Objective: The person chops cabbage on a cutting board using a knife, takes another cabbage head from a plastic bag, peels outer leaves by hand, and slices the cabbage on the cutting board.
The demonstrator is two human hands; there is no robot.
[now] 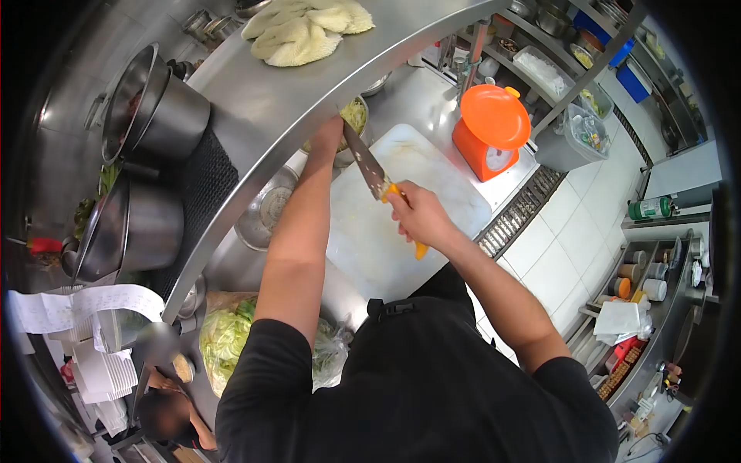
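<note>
My right hand (421, 214) is wrapped round the yellow handle of a broad kitchen knife (366, 160). Pale bits cling to the blade, which points away over the far left part of a white cutting board (401, 204). At the knife's tip, my left hand (327, 134) reaches to a metal bowl (364, 136) of shredded lettuce (354, 116). The fingers of that hand are hidden, so I cannot see whether they grip anything.
An orange kitchen scale (494, 127) stands right of the board. An empty metal bowl (268, 208) and bagged lettuce (228, 339) lie left. A raised steel shelf (255, 108) carries pots and a cloth (309, 31). Another person (174, 417) is at lower left.
</note>
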